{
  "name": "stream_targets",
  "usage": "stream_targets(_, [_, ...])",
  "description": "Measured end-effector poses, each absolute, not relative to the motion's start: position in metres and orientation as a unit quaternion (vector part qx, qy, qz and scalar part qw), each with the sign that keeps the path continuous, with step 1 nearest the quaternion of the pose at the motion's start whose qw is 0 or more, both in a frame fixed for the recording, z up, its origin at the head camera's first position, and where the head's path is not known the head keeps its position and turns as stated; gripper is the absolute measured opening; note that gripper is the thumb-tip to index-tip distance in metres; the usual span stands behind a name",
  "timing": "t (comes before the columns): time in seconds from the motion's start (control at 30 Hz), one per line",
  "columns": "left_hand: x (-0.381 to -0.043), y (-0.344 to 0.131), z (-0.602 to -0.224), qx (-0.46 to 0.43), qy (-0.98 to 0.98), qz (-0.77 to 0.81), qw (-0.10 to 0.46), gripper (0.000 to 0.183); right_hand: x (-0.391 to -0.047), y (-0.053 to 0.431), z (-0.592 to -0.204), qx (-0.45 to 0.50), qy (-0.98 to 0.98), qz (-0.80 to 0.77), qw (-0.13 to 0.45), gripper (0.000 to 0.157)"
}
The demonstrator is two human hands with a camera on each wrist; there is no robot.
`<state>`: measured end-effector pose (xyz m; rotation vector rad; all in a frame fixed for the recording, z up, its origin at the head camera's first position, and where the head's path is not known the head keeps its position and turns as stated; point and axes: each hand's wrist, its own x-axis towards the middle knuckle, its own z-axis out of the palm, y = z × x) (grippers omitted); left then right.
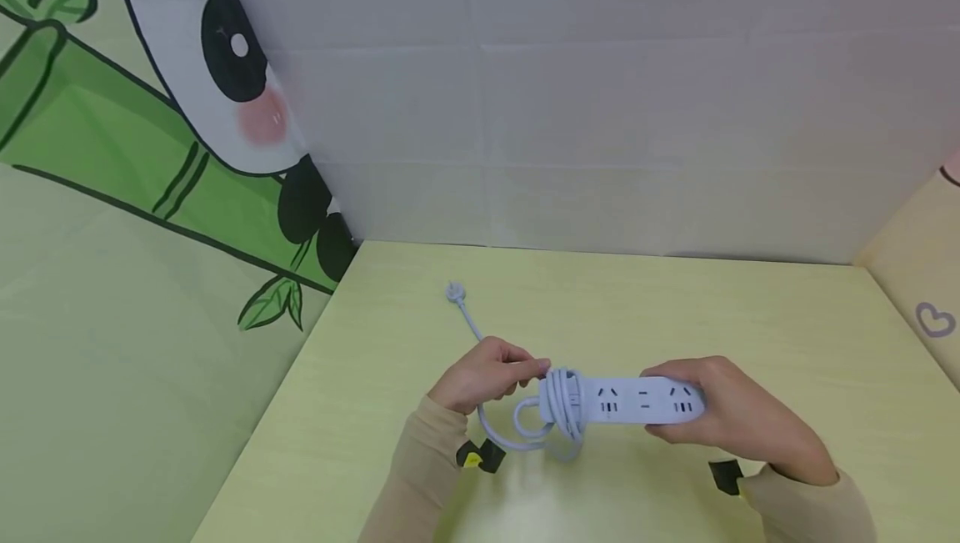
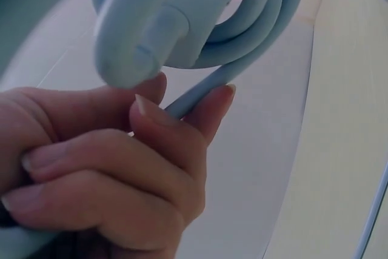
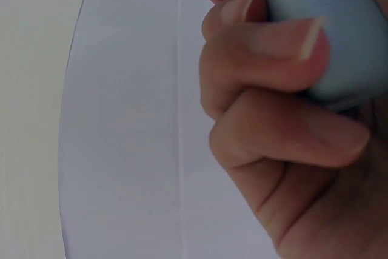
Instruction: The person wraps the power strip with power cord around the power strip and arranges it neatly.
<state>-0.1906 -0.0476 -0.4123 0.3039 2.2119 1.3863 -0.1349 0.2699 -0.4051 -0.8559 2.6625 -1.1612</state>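
Note:
A white power strip is held above the table, its sockets facing up. Several turns of its white cord are wound round the left end. My right hand grips the strip's right end, fingers curled round the casing in the right wrist view. At the wound end, my left hand pinches the cord between thumb and fingers, as the left wrist view shows. From there a loose length loops below the hand and runs up to the plug, which lies toward the back of the table.
The pale yellow table meets a grey-white wall at the back. On the left hangs a sheet with a panda and green bamboo. A heart drawing marks the right-hand wall.

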Motion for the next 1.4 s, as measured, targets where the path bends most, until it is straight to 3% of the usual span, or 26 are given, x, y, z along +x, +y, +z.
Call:
stream_targets(0.23, [-0.191, -0.048, -0.416, 0.11, 0.852, 0.469, 0.206, 0.025, -0.134, 0.262, -0.406, -0.266, 0.887, -0.371, 0.077, 0.035])
stream_targets(0.77, [-0.187, -0.046, -0.416, 0.087, 0.897, 0.412, 0.13, 0.03, -0.133, 0.252, -0.407, -0.278, 0.908, -0.312, 0.02, 0.039])
stream_targets(1.13, [-0.183, -0.048, -0.411, 0.083, 0.885, 0.43, 0.158, 0.043, -0.132, 0.252, -0.406, -0.27, 0.918, -0.29, 0.006, 0.041])
stream_targets(1.4, [-0.178, -0.046, -0.403, 0.061, 0.869, 0.456, 0.181, 0.055, -0.132, 0.25, -0.409, -0.276, 0.923, -0.267, -0.035, 0.04])
